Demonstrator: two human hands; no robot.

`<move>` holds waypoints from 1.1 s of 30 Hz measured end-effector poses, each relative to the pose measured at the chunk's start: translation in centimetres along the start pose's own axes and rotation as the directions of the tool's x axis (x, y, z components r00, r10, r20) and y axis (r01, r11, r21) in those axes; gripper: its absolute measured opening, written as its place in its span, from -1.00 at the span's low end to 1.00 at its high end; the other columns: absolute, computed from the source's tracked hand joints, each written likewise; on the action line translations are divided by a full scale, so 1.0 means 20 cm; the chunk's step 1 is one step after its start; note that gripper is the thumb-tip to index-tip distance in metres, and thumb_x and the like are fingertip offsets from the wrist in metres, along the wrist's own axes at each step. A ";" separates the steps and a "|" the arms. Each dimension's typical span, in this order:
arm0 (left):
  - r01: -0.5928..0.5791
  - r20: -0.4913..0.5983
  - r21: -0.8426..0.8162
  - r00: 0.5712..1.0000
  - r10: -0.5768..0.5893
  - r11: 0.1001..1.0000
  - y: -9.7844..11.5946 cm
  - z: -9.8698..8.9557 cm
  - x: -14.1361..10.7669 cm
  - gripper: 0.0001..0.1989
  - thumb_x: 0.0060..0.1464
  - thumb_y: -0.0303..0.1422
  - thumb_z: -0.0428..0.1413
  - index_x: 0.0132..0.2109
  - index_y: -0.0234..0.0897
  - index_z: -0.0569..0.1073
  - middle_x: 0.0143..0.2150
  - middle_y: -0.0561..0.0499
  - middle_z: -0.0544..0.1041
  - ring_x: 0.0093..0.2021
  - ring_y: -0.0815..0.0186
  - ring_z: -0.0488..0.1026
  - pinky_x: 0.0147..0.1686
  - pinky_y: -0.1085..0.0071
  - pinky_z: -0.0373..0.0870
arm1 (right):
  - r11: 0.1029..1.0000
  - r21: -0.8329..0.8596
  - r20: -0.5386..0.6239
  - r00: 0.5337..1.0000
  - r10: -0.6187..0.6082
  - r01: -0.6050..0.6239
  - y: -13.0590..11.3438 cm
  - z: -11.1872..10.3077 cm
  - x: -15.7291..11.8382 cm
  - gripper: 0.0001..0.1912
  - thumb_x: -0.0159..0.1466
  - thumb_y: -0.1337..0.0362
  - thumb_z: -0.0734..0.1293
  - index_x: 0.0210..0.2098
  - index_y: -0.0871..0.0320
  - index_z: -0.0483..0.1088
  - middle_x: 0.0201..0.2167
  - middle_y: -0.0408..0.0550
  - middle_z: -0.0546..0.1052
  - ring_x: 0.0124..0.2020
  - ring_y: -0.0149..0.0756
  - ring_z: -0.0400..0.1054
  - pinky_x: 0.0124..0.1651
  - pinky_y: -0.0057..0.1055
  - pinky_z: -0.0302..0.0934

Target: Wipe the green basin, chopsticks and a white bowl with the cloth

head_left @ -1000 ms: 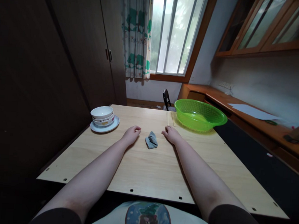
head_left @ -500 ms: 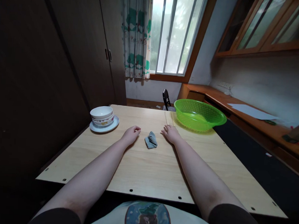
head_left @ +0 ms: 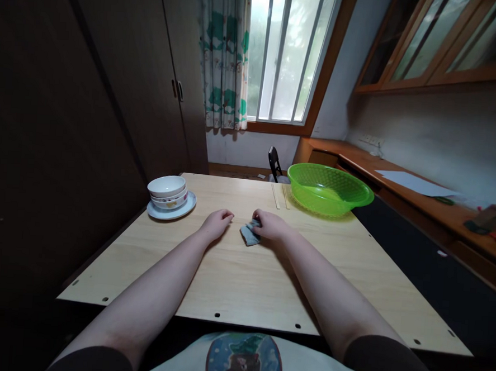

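Observation:
A crumpled grey-blue cloth (head_left: 249,235) lies at the middle of the wooden table (head_left: 258,287). My right hand (head_left: 268,225) is over its upper right part, fingers bent around that edge; whether they grip it is hard to tell. Left of the cloth, my left hand (head_left: 218,224) rests on the table with curled fingers, apart from the cloth; what its fingertips do is too small to make out. Stacked white bowls (head_left: 168,187) stand on a plate (head_left: 191,205) at the left. Chopsticks (head_left: 276,197) lie beyond my right hand, beside a green plastic basket (head_left: 329,191).
Behind the table's far edge stands a dark folding chair (head_left: 275,160). A wooden desk (head_left: 359,158) with white paper (head_left: 414,183) runs along the right wall. Dark wardrobe doors (head_left: 124,71) rise at the left.
My right hand has moved left from beside the chopsticks onto the cloth, covering part of it. My left hand has stayed in place. The view has shifted very slightly.

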State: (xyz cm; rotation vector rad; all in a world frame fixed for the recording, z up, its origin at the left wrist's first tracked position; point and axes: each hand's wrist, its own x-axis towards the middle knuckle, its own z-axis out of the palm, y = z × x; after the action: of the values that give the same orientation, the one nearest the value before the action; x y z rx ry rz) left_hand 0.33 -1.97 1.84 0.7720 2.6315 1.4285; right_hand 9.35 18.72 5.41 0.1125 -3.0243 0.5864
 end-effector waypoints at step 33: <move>-0.416 0.499 0.143 0.814 0.298 0.898 0.13 0.06 -0.13 -0.75 0.02 -0.27 0.18 -0.11 -0.06 0.58 0.24 -0.04 0.35 0.30 0.05 0.15 0.26 0.08 0.03 | 0.956 0.130 -0.074 0.959 0.274 -0.264 0.26 0.06 0.08 -0.86 0.17 0.25 0.31 -0.37 0.18 0.46 -0.46 -0.09 0.52 -0.44 -0.38 0.31 -0.41 -0.50 0.05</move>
State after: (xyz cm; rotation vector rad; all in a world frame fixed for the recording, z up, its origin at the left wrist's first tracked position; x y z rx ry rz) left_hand 3.88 -1.05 2.71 1.5001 2.3739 0.8110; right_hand 7.19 22.93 2.52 -0.3189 -2.9340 0.7682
